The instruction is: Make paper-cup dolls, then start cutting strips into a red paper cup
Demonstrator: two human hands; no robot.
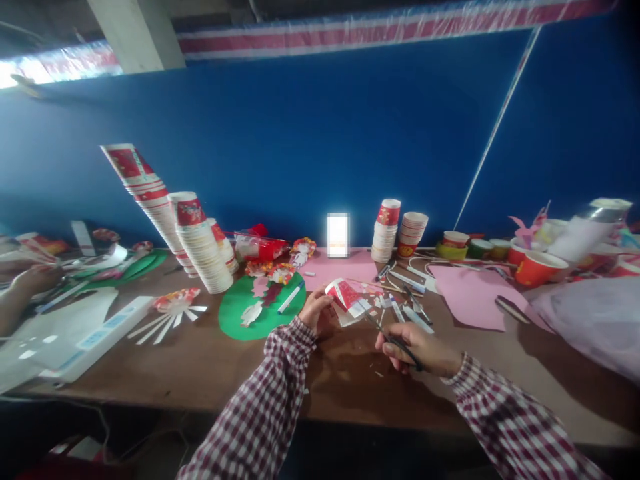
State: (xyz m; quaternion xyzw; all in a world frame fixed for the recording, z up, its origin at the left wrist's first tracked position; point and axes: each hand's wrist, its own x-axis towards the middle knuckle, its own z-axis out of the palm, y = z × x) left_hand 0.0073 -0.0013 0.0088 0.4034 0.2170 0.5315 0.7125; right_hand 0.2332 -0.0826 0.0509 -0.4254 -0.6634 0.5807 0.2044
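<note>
My left hand (317, 310) is closed on the edge of a red and white piece of paper cup (345, 299), held a little above the brown table. In my right hand (413, 348) is a pair of scissors (384, 333), fingers wrapped round its dark handles. The scissor blades point at the right part of the cup piece; whether they are apart I cannot tell. Small paper scraps (381, 303) lie just behind. To the left, a green paper circle (233, 313) bears paper cut-outs (251, 312) and a blue and white marker (291, 297).
Stacks of paper cups stand at the left (193, 243) and centre right (385, 230). Several pens (417, 319) and pink paper sheets (467, 300) lie to the right. A fanned, cut cup (173, 310) and a long white box (103, 340) lie left. Another person's hand (37, 283) is at the far left.
</note>
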